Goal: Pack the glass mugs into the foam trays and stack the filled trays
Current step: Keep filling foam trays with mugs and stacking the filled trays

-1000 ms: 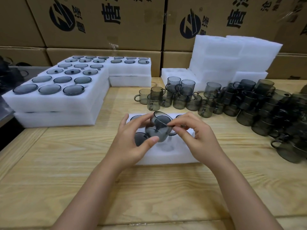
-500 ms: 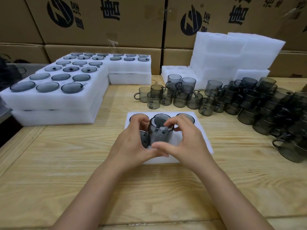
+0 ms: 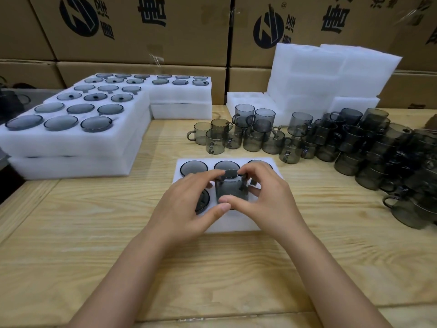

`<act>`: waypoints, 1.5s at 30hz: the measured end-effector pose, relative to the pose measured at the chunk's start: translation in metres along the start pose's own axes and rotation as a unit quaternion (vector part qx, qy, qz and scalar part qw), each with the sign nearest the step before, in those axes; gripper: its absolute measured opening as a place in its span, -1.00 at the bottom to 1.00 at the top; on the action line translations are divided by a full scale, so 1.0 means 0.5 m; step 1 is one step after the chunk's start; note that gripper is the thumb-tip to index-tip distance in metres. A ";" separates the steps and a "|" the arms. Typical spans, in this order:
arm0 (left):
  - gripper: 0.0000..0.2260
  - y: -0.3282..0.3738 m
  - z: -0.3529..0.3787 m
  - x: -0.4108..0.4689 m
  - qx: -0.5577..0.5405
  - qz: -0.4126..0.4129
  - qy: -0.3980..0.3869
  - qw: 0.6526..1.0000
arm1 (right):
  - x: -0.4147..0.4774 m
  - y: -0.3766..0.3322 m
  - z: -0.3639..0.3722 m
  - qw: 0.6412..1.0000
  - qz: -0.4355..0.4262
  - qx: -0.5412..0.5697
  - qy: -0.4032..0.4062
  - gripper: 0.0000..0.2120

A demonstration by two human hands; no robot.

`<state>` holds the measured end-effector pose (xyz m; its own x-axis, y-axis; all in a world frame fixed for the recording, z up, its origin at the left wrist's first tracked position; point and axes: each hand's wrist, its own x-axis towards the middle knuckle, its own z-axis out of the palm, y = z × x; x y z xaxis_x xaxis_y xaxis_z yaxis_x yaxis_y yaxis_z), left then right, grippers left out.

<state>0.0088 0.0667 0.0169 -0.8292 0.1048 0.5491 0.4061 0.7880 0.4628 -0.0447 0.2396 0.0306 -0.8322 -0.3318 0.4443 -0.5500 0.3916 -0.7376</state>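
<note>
Hidden: mug [image 3: 233, 189] base behind both thumbs, so its depth in the tray's [image 3: 236, 224] front-middle pocket is unclear. Front-right pocket under right hand [image 3: 267, 200]. Front-left mug [image 3: 204, 201] mostly under left hand [image 3: 182, 204].
Grip: both hands curled round the mug, fingertips on its rim.
Tray contents: three back-row mugs [image 3: 194, 168], one front-left.
Left: filled trays [image 3: 78, 147], stacked.
Right: loose mugs [image 3: 350, 143], partly cut off.

Even, soft light; wide-angle edge distortion.

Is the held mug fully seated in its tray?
Not yet: the mug rises above the foam tray, gripped by left hand and right hand.
</note>
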 end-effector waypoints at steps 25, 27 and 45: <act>-0.79 -0.004 0.010 0.005 0.120 0.150 0.044 0.981 | 0.008 0.023 -0.042 0.984 0.000 -0.054 -0.168 -0.65; -0.80 -0.006 0.012 0.006 0.124 0.149 0.038 0.980 | 0.008 0.023 -0.046 0.982 0.022 -0.063 -0.179 -0.65; -0.51 0.070 0.049 0.107 0.059 -0.051 -0.126 0.989 | 0.094 -0.006 0.052 0.815 -0.052 -0.487 -0.308 -0.29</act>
<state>-0.0310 0.1148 0.0453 -0.9386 0.1574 0.3069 0.2804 0.8664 0.4132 -0.0803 0.2004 0.0405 -0.7489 -0.6576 -0.0822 -0.6604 0.7301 0.1758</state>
